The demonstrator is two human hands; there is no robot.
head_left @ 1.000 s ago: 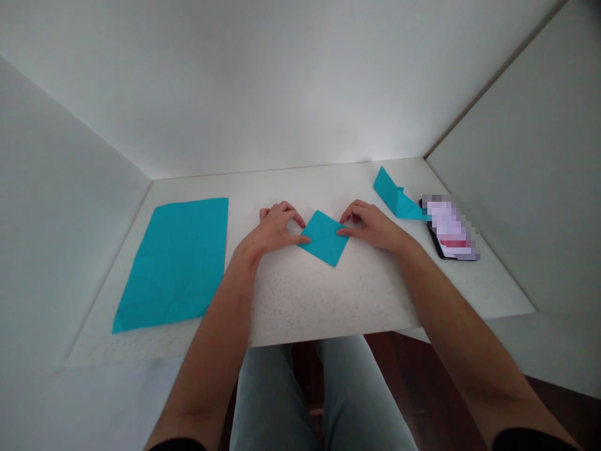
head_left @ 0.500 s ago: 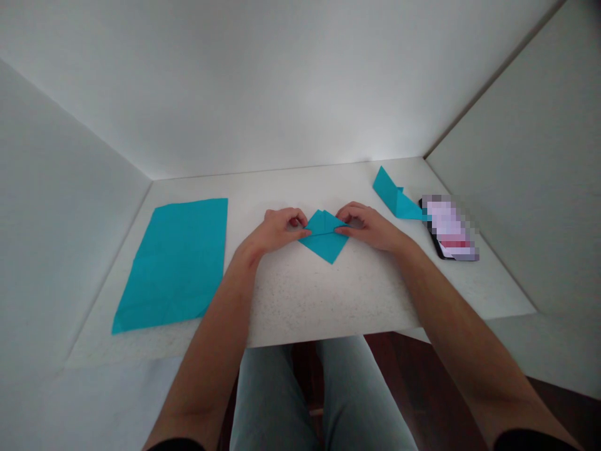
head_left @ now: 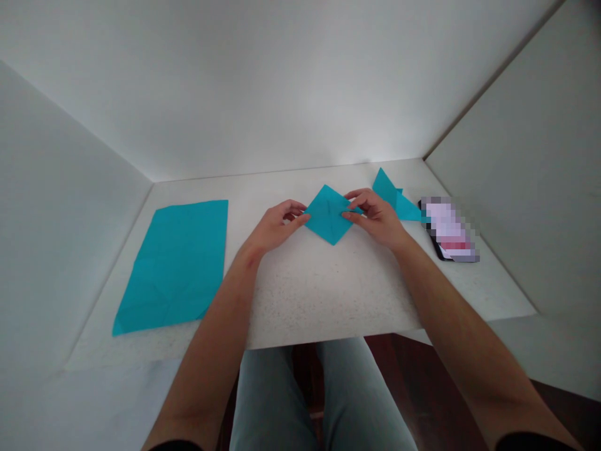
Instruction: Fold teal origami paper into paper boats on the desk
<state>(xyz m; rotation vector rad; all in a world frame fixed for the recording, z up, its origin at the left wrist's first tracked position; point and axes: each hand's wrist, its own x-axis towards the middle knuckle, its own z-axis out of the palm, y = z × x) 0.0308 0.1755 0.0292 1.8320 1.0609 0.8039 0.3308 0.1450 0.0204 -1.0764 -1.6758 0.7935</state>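
Observation:
A small turquoise folded paper (head_left: 327,216), diamond-shaped with a crease down its middle, is between my two hands above the white table. My left hand (head_left: 280,225) pinches its left corner, thumb on the near face and fingers behind. At the right corner my right hand (head_left: 375,216) grips it in the same way, thumb and fingers closed on the edge. The parts of the paper behind the fingers are hidden.
A large turquoise sheet (head_left: 176,266) lies flat at the left of the white table (head_left: 328,300). Behind my right hand stands a folded turquoise paper shape (head_left: 406,207), its tip against a phone (head_left: 448,232) with a blurred screen. White walls enclose the table at the back and sides.
Both hands have moved a little away from me with the folded paper. Its upper part, folded over with a horizontal edge before, now shows as one plain diamond face.

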